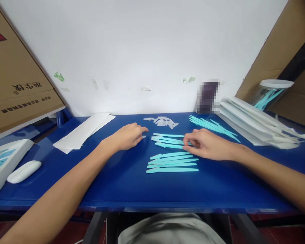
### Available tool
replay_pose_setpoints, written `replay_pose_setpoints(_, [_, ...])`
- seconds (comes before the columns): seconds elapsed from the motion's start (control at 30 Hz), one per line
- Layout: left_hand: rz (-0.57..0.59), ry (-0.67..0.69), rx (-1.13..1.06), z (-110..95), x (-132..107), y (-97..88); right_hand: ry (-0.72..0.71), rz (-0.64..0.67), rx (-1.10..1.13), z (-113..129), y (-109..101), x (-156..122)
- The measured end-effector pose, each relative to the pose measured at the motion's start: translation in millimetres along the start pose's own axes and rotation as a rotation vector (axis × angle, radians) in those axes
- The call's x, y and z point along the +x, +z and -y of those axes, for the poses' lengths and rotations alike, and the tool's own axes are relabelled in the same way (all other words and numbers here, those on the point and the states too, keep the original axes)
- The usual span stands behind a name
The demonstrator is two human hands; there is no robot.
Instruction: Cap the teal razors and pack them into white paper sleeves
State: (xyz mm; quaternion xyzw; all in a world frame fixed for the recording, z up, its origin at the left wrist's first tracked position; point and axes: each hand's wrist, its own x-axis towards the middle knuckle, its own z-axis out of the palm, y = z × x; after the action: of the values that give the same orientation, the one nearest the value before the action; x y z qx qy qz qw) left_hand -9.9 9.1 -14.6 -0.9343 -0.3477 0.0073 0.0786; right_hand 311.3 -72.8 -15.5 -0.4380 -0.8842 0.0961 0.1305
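In the head view, my left hand (129, 136) is closed in a pinch, and the tip of a small translucent blade cap (143, 136) sticks out from its fingers. My right hand (204, 144) has its thumb and fingers closed at the handle ends of an upper group of turquoise eyebrow razors (169, 140), apparently gripping one. Their heads point left, towards my left hand. A lower group of turquoise razors (173, 164) lies side by side nearer to me. Beyond both hands is a small pile of loose translucent caps (164, 122).
More turquoise razors (213, 127) lie fanned out at back right, near stacked white pouches (259, 122) and a lidded clear jar (269, 95). White paper strips (83, 132), a white mouse-like object (24, 171) and a cardboard box (22, 74) are left on or beside the blue table (122, 189).
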Motion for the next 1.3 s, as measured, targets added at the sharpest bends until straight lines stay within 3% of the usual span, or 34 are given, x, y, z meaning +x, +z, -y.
replay_pose_setpoints(0.13, [-0.035, 0.089, -0.226, 2, -2, -7.8, -0.067, -0.03, -0.013, -1, 0, 1])
replay_pose_setpoints(0.27, [-0.136, 0.03, -0.651, -5, 0, -12.8, -0.104, -0.093, 0.007, -5, 1, 0])
replay_pose_setpoints(0.33, [-0.097, 0.013, -0.777, -7, 2, -11.1, -0.062, -0.086, 0.022, -7, 2, 0])
replay_pose_setpoints(0.47, [-0.002, -0.003, -0.747, -6, 5, -1.8, 0.003, -0.036, 0.001, -8, 0, 0])
replay_pose_setpoints(0.97, [-0.019, 0.028, -0.772, -7, 6, 4.1, -0.017, -0.056, -0.006, -6, -3, -1])
replay_pose_setpoints(1.3, [-0.012, 0.116, -0.823, -34, 11, 3.8, -0.128, -0.064, -0.003, 8, 13, -1])
